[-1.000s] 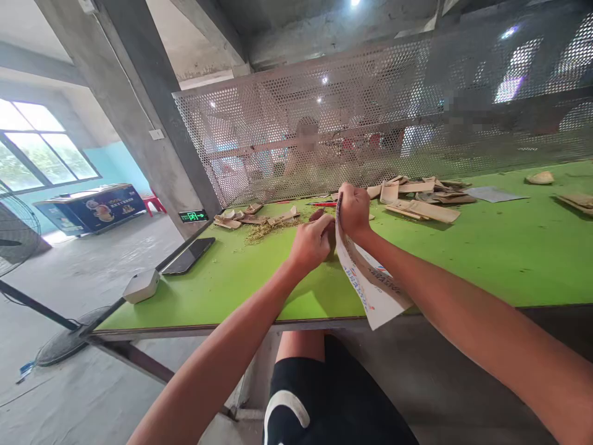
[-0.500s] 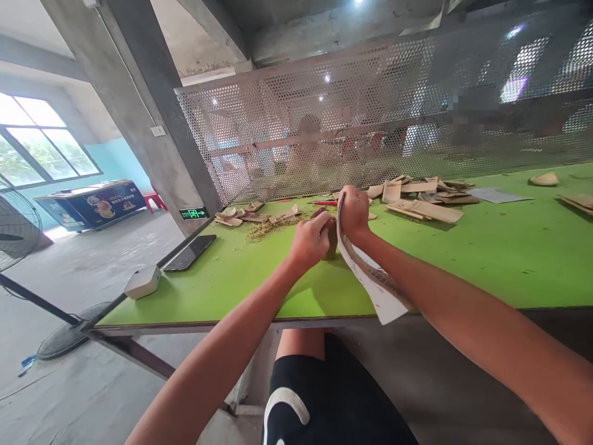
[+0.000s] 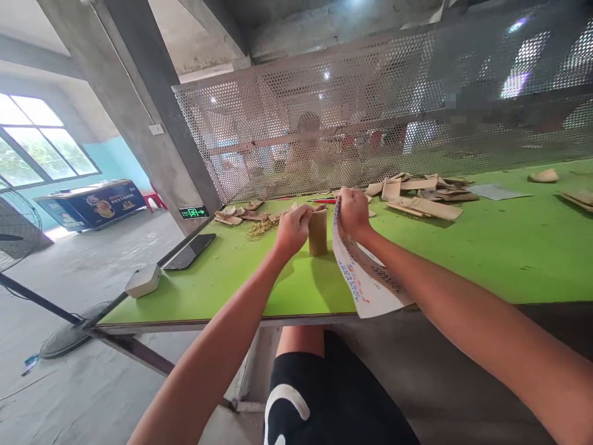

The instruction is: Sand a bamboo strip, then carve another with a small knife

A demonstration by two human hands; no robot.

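Note:
My left hand (image 3: 291, 230) is closed on the top of a brown paper cylinder (image 3: 317, 233) that stands upright on the green table (image 3: 486, 247). Just right of it, my right hand (image 3: 353, 212) is a fist gripping the upper edge of a white printed sheet (image 3: 365, 281). The sheet hangs down from that hand and curls over the table's front edge. The two hands are a short way apart with the cylinder between them.
Brown cardboard pieces (image 3: 426, 194) lie piled at the back, with smaller scraps (image 3: 241, 214) and loose crumbs (image 3: 259, 228) at the left. A red pen (image 3: 324, 201), a phone (image 3: 189, 251) and a white box (image 3: 142, 281) also rest there. A perforated metal screen (image 3: 370, 111) walls the far side.
My left hand has shifted left and lifted slightly, uncovering the brown cylinder, which now stands clear between the hands. The white sheet has swung out and shows more of its printed face.

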